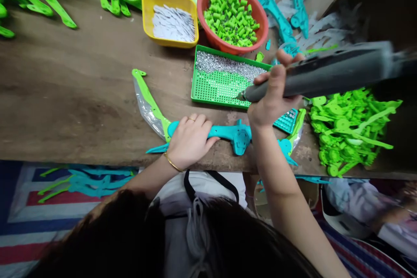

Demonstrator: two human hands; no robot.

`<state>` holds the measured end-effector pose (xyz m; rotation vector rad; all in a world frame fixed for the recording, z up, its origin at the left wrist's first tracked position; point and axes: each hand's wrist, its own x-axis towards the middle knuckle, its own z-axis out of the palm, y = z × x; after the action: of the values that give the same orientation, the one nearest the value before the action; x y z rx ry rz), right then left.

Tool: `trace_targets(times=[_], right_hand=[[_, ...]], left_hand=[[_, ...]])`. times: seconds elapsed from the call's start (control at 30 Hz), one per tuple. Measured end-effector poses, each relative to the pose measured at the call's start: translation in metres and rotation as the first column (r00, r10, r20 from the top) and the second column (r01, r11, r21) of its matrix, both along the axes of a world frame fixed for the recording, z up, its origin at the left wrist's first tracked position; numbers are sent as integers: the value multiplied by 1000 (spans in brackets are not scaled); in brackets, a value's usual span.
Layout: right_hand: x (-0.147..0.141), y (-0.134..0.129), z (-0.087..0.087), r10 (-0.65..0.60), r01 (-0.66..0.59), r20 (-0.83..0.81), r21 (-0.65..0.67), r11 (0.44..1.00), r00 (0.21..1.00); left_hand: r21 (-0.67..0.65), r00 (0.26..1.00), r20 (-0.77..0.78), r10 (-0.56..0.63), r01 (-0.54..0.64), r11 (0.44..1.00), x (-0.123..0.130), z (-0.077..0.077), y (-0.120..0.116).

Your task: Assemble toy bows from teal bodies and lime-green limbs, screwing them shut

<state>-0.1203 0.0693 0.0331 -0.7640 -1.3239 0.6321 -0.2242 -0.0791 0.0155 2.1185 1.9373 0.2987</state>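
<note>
Brown wood makes up the table (65, 95), and along its near side lies a toy bow (224, 131) with a turquoise middle and green arms. The left hand (190, 139) covers the middle bar, fingers folded over it and thumb on the near side; even downward pressure there should stop it rocking. Next comes a grey power screwdriver (335, 71), gripped in the right hand (275, 97) close to its front end, its body sloping away to the right. A heap of green parts (348, 130) lies right of the bow. Beyond the bow sits a green tray (211, 84) with a holed floor, and behind that a red bowl (263, 19). Silver screws (221, 63) are banked along the tray's far side. The thin tip (241, 95) points over the tray floor; blur makes it hard to say whether it touches anything. A steeper tip would probably meet single screws best at the fringe of the bank.

The table's near edge runs just below the bow, so pulling closer risks an overhang. The tray's raised rim needs lifting over; the wood leftward offers the most room.
</note>
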Motion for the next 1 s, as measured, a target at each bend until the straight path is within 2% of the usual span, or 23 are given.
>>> trace_targets(times=[0.1, 0.2, 0.27, 0.37, 0.47, 0.57, 0.67, 0.8, 0.87, 0.93, 1.0], right_hand=[[20, -23, 18, 57, -54, -86, 36, 998, 995], [38, -51, 26, 137, -140, -67, -43, 989, 988], [47, -64, 25, 123, -126, -33, -107, 986, 992], [54, -71, 18, 88, -87, 0, -161, 983, 996], [57, -68, 3, 120, -115, 30, -144, 983, 992], [58, -68, -15, 144, -122, 111, -183, 976, 983], [58, -69, -19, 144, -103, 159, -239, 966, 977], [54, -53, 6, 149, -139, 44, -186, 973, 988], [47, -32, 15, 76, -79, -32, -122, 989, 997], [39, -8, 12, -11, 6, -52, -94, 996, 999], [30, 13, -2, -25, 26, 10, -147, 989, 1000]], left_hand=[[-4, 1000, -7, 0, 0, 1000, 0, 0, 0], [-18, 1000, -24, -5, 4, 1000, -1, 0, 0], [-30, 999, -37, -13, 12, 999, -1, 2, 1], [-29, 999, -41, -32, 31, 999, 5, 6, 1], [21, 997, 23, -78, 77, 997, 23, 7, 3], [93, 987, 84, -136, 128, 987, 46, 2, 4], [102, 989, 78, -129, 121, 987, 60, -4, 6], [73, 985, 103, -137, 130, 989, 55, -5, 11], [61, 983, 104, -154, 148, 987, 49, -2, 13], [43, 984, 94, -153, 149, 988, 46, -1, 15], [37, 986, 89, -139, 136, 990, 46, -1, 17]])
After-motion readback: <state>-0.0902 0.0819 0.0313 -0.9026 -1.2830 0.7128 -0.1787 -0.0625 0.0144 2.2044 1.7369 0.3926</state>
